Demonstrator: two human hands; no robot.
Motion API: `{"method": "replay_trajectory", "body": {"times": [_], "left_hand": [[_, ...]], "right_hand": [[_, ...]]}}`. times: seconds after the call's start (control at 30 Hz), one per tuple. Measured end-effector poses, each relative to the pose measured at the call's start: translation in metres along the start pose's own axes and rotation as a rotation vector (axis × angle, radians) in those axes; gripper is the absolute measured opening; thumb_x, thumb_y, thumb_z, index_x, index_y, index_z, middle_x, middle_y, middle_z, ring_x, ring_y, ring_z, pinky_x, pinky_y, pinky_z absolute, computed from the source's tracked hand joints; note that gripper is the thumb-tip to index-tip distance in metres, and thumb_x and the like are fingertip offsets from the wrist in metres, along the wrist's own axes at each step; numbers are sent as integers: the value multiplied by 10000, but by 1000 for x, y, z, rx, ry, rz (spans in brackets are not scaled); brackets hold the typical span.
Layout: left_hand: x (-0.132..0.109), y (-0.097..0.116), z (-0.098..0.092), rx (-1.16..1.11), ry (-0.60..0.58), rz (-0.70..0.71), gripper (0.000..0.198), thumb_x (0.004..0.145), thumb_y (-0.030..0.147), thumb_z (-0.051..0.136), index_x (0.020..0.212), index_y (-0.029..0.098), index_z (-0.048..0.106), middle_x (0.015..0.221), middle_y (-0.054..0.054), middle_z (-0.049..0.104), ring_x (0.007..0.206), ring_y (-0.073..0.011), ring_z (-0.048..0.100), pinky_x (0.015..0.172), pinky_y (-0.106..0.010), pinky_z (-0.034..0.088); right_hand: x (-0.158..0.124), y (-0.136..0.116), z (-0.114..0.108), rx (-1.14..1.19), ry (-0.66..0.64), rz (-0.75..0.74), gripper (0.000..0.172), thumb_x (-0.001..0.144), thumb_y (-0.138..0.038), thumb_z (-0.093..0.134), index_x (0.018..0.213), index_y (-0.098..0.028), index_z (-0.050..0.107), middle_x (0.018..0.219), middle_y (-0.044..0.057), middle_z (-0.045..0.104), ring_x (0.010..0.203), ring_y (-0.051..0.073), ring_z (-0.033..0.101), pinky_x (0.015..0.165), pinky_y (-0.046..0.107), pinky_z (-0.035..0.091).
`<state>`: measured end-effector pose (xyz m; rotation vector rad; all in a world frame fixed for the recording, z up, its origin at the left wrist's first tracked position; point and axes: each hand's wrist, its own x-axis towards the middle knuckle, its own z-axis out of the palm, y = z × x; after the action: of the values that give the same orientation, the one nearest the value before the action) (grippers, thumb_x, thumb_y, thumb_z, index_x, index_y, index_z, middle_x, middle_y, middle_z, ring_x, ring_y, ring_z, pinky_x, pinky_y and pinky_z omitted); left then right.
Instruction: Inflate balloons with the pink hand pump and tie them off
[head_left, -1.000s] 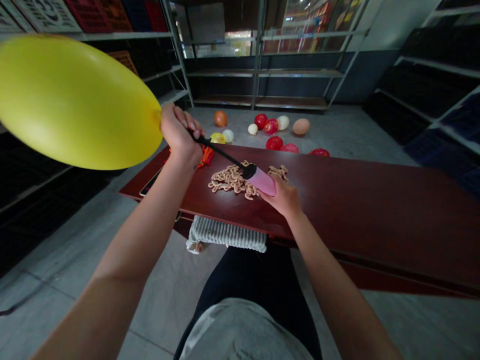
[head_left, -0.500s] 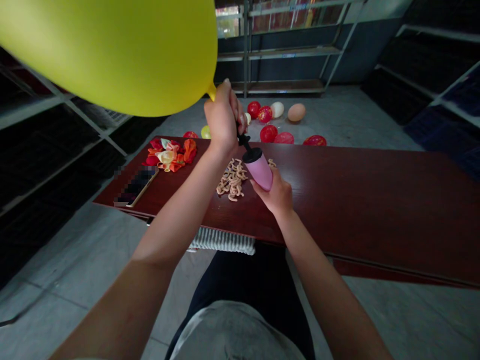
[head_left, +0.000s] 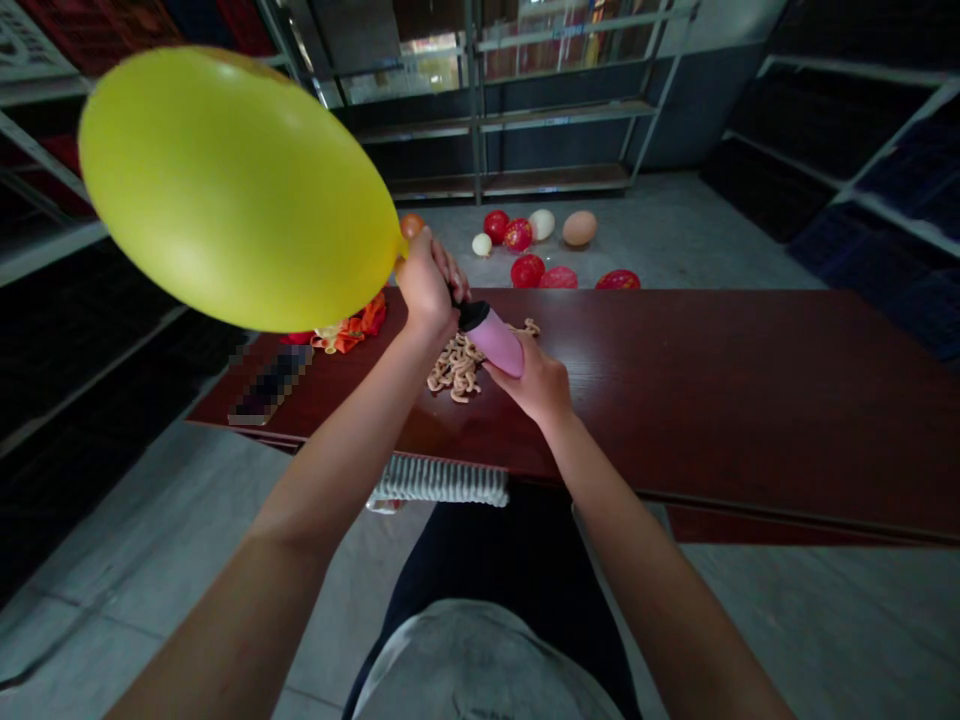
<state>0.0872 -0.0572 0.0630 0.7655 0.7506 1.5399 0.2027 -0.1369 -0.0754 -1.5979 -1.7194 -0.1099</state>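
Note:
A large inflated yellow balloon (head_left: 240, 190) fills the upper left of the head view, its neck toward my left hand (head_left: 427, 283). That hand is closed around the neck and the black end of a balloon pump (head_left: 495, 340); its fingers hide the join. My right hand (head_left: 538, 378) is wrapped around the pump's pink barrel. The pump slants above a dark red table (head_left: 720, 390), and only a short black part shows between barrel and left hand. Just behind the pump lies a pile of beige curled pieces (head_left: 455, 370).
Uninflated balloons (head_left: 352, 332) in red, orange and cream lie at the table's left, behind a phone (head_left: 271, 385). Beyond the table, several inflated balloons (head_left: 518, 235) rest on the floor. Metal shelves (head_left: 555, 182) stand behind; a grey ribbed cloth (head_left: 442, 482) sits below the front edge.
The black rod between my left hand and the pink barrel has shortened as the hands came closer. The yellow balloon sits lower and shows whole. The view has shifted slightly.

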Motion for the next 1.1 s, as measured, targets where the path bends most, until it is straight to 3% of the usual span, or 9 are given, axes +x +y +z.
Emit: {"method": "replay_trajectory", "body": {"times": [0.3, 0.47, 0.73, 0.9, 1.1], "left_hand": [[-11, 34, -34, -97, 1, 209, 457, 995, 270, 351, 560, 235, 216, 424, 49, 214, 295, -99, 224, 357, -273, 225], [-10, 64, -55, -146, 79, 214, 450, 970, 247, 381, 543, 236, 238, 392, 47, 249, 294, -109, 226, 353, -275, 234], [-8, 114, -80, -195, 98, 218, 463, 968, 269, 431, 544, 227, 250, 393, 48, 273, 307, -98, 229, 377, -257, 245], [-11, 123, -78, -134, 82, 227, 484, 997, 239, 346, 536, 222, 196, 397, 44, 226, 313, -104, 187, 390, -267, 234], [-1, 107, -44, -141, 15, 227, 499, 998, 277, 388, 530, 222, 223, 423, 25, 234, 346, -119, 191, 411, -283, 211]], "right_hand": [[-5, -1, 1, -68, -52, -99, 592, 826, -572, 663, 1247, -162, 589, 1202, 148, 705, 944, 300, 723, 753, 377, 567], [-8, -3, 0, -70, -63, -159, 569, 824, -521, 686, 1254, -161, 590, 1206, 157, 702, 999, 300, 712, 787, 376, 564], [-9, -7, -3, -101, -76, -183, 527, 797, -479, 721, 1218, -178, 619, 1162, 148, 722, 884, 283, 729, 738, 374, 567], [-8, -7, -2, -78, -62, -204, 501, 813, -491, 702, 1189, -166, 635, 1151, 148, 727, 899, 276, 728, 777, 368, 561], [-7, 2, -1, -61, -14, -128, 526, 827, -493, 678, 1228, -159, 605, 1137, 144, 732, 845, 272, 732, 699, 350, 546]]}}
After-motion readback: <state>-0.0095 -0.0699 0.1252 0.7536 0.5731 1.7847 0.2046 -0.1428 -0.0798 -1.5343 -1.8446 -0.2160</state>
